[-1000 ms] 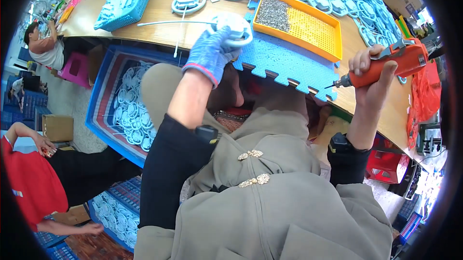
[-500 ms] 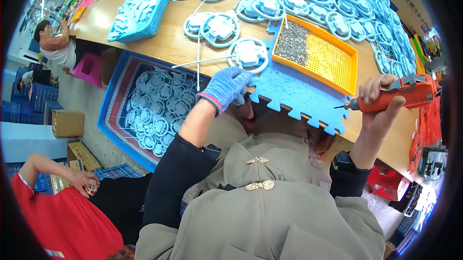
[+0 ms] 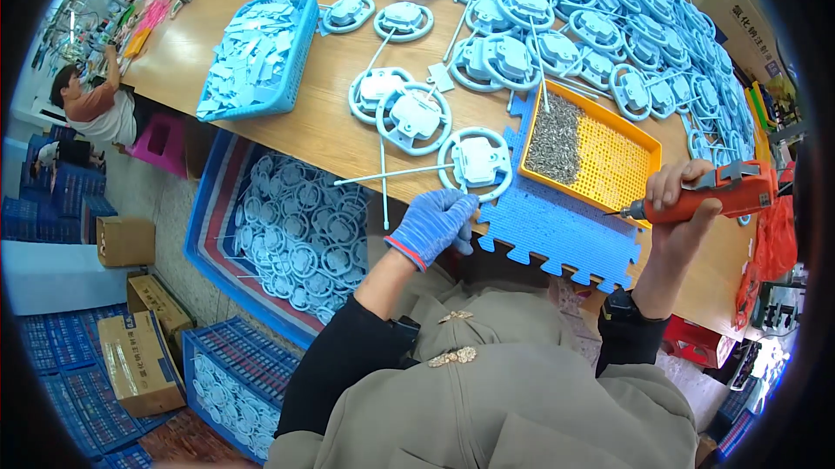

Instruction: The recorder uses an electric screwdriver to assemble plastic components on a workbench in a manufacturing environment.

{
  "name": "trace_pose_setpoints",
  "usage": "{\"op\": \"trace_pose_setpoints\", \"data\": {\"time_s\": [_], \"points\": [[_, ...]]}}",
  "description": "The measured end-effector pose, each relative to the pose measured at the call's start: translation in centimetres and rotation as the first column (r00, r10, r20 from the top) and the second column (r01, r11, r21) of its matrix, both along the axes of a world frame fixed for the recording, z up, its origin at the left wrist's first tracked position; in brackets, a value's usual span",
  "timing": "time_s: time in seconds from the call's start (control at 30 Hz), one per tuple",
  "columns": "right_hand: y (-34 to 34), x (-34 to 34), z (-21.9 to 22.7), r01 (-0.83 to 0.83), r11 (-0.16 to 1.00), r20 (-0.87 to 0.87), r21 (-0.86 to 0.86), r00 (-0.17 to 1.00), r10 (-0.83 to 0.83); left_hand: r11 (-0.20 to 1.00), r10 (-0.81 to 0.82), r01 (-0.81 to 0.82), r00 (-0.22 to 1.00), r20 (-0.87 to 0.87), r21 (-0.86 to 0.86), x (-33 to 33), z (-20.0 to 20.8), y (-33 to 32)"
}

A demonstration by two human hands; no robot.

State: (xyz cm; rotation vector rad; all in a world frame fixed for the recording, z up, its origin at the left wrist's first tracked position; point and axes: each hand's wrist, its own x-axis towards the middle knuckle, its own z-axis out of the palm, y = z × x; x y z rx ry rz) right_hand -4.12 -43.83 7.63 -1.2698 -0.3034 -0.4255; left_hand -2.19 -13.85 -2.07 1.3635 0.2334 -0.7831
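Head view: my right hand point(image 3: 677, 236) grips an orange power screwdriver point(image 3: 736, 190), bit near the yellow tray point(image 3: 612, 151). My gloved left hand point(image 3: 432, 224) has curled fingers; cannot tell whether they pinch anything. Light-blue ring part point(image 3: 479, 162) lies just beyond them.

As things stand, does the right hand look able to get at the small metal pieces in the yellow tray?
Likely yes, at least with the red handheld driver that the right hand grips: the open-topped yellow tray lies close by, leaving its small metal pieces mostly exposed.
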Motion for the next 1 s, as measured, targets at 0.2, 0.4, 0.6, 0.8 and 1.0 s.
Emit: {"op": "trace_pose_setpoints", "data": {"time_s": [0.2,0.4,0.6,0.8,1.0], "points": [[1.4,0.3,-0.3,0.052,0.998,-0.014,-0.025,0.999,-0.052,1.000,-0.004,0.004,1.000,0.026,-0.010,0.1,-0.6,0.2],[1.9,0.9,-0.2,0.024,1.000,-0.030,-0.020,0.999,-0.024,0.999,0.010,-0.008,0.998,0.058,-0.045,0.0,-0.6,0.7],[2.2,1.0,0.0,0.050,0.998,-0.062,-0.040,0.997,-0.053,0.998,-0.047,0.050,0.996,0.078,-0.041,0.1,-0.6,0.7],[2.9,1.4,0.0,0.041,0.998,-0.055,-0.054,0.998,-0.044,0.997,-0.074,0.072,0.993,0.089,0.019,0.2,-0.2,0.8],[3.1,1.0,0.0,0.001,0.999,-0.055,-0.044,0.998,-0.004,0.996,-0.088,0.084,0.988,0.125,0.034,0.2,-0.3,1.1]]}}
